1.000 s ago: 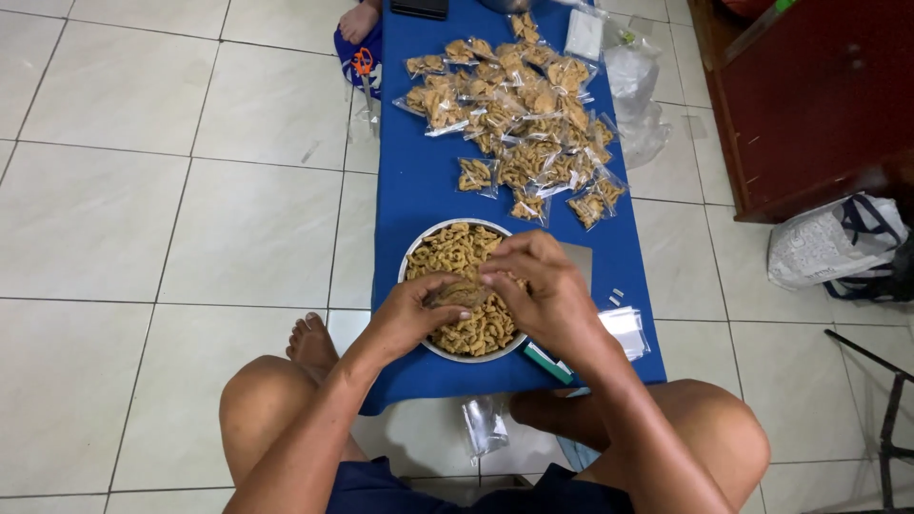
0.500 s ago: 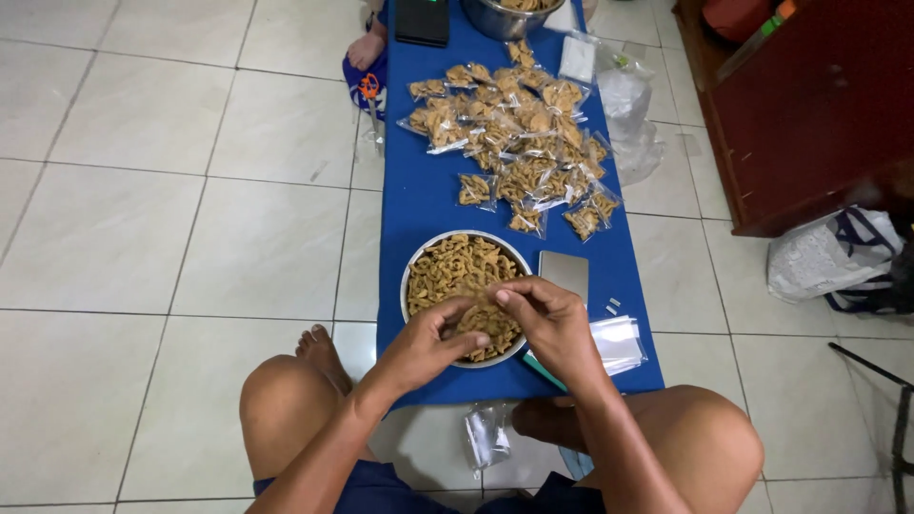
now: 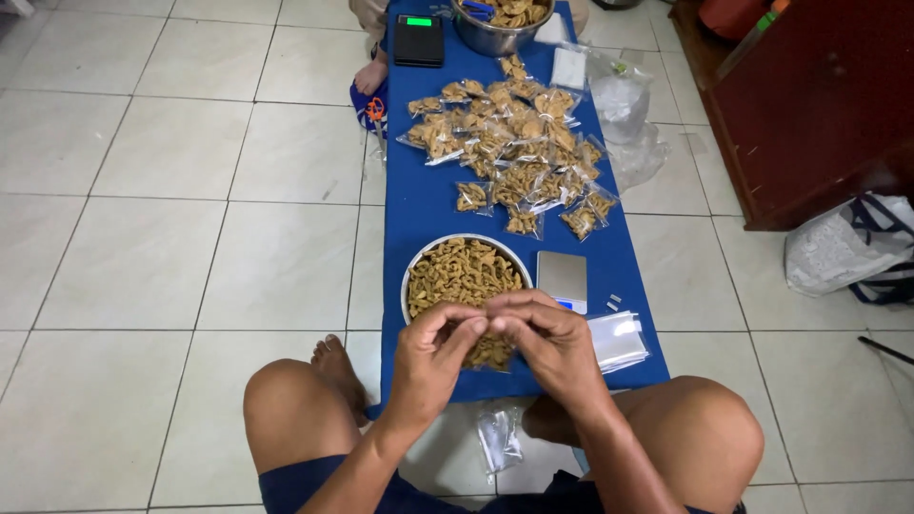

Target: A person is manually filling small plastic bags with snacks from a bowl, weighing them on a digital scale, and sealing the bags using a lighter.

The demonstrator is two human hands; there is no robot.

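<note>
Our left hand (image 3: 433, 354) and right hand (image 3: 547, 345) meeting fingertip to fingertip over the bowl (image 3: 411, 271) of snacks — both pinching a small packet (image 3: 490, 352), scale (image 3: 562, 278) just beside, filled bags (image 3: 509, 152) piled beyond.

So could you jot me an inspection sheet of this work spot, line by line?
Surface: long blue cloth over a tiled floor.
Job's things: round bowl of golden snacks; small scale; flat empty bags.
Clutter: heap of filled bags, second metal bowl, black scale, scissors.
Hands: left hand and right hand, fingertips together over the bowl; anything pinched is hidden.
Cables: nothing seen.
Surroundings: dark wooden cabinet, another person's foot.
</note>
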